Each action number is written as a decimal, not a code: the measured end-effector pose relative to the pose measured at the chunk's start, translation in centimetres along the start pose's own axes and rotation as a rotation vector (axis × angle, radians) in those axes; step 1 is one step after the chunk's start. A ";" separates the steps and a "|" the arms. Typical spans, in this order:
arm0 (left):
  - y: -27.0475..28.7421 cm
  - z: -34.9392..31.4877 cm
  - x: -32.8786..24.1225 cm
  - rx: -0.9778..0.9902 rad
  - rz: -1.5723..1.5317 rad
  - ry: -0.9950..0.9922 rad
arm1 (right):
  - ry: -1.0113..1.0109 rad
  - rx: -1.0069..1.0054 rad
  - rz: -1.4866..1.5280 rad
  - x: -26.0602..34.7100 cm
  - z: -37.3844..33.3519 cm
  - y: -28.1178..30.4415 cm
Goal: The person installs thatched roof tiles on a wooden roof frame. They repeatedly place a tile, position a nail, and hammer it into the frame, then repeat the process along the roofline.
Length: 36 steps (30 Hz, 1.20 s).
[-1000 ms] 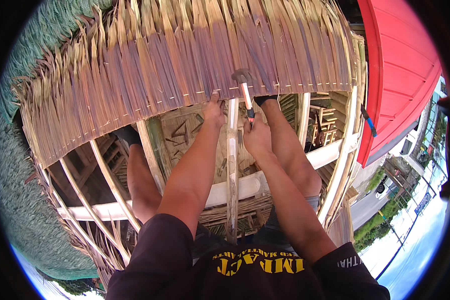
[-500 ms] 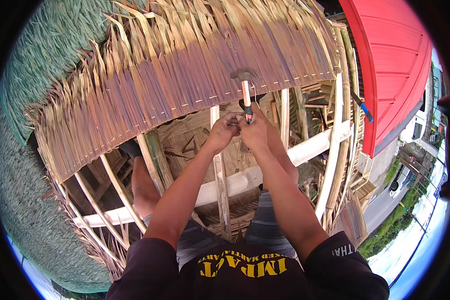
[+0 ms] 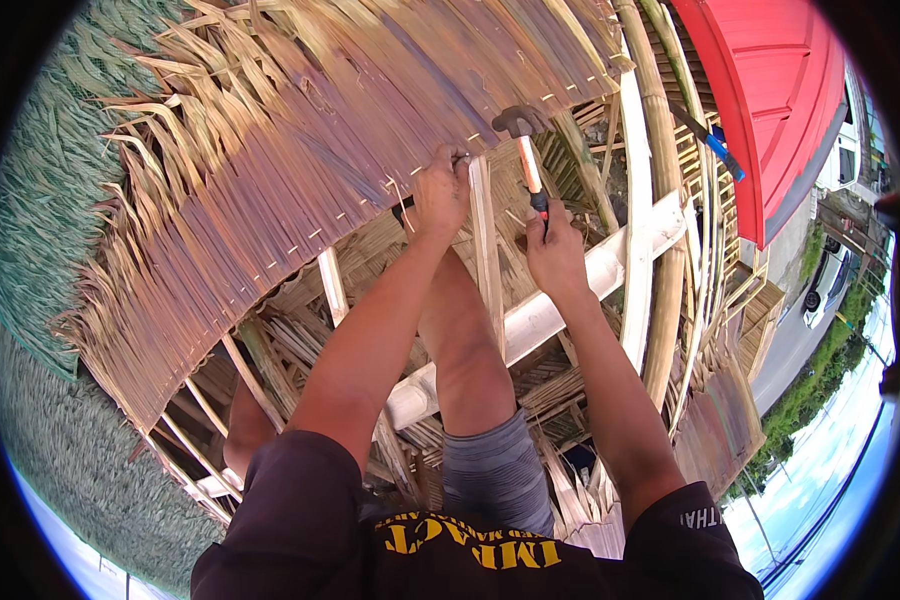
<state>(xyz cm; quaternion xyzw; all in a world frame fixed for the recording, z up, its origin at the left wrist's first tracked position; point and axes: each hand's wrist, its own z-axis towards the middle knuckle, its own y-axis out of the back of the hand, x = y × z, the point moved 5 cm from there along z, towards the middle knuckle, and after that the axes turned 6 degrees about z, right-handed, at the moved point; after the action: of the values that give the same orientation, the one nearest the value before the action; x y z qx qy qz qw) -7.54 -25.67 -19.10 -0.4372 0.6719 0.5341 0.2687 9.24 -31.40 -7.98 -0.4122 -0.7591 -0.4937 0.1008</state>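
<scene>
A claw hammer (image 3: 531,165) with a dark steel head and a pale handle ending in a dark grip stands head-up in my right hand (image 3: 558,252), which is closed low on the grip. Its head overlaps the stitched lower edge of the brown palm-leaf thatch (image 3: 300,170). My left hand (image 3: 442,195) is at that edge to the left, fingertips pinched together; whatever they hold is too small to make out. Just right of the left hand, a pale wooden rafter (image 3: 486,240) runs down from under the thatch.
A thick pale pole (image 3: 540,325) crosses under the rafters, near my legs. Bamboo poles (image 3: 667,300) and a blue-handled tool (image 3: 722,155) are on the right, beside a red metal roof (image 3: 780,90). Green netting (image 3: 60,190) covers the left. Gaps open between the rafters.
My hands, close together before, are now apart: the left has gone up to the thatch edge, the right moved rightward with the hammer. My view and legs have shifted.
</scene>
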 end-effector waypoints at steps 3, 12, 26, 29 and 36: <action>-2.1 1.4 0.2 -0.179 0.234 -0.239 | 0.152 0.013 -0.012 -0.2 0.0 0.8; -3.3 1.3 1.8 -0.182 0.238 -0.193 | 0.043 0.175 -0.293 -0.7 1.9 -1.5; -7.2 -1.6 7.4 -0.452 -1.579 1.026 | 0.155 0.011 0.116 2.3 -2.5 2.8; -7.3 -1.6 7.5 -0.449 -1.622 0.990 | 0.297 -0.073 0.246 2.8 -3.6 3.0; -7.1 -1.6 7.4 -0.381 -1.617 0.950 | -0.002 0.128 -0.173 1.7 0.4 -1.4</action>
<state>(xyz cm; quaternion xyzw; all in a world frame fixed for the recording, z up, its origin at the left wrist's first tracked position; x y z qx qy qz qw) -4.68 -29.78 -28.18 -0.9763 0.1072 0.0543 0.1798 7.25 -30.40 -8.12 -0.3383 -0.8218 -0.4508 0.0833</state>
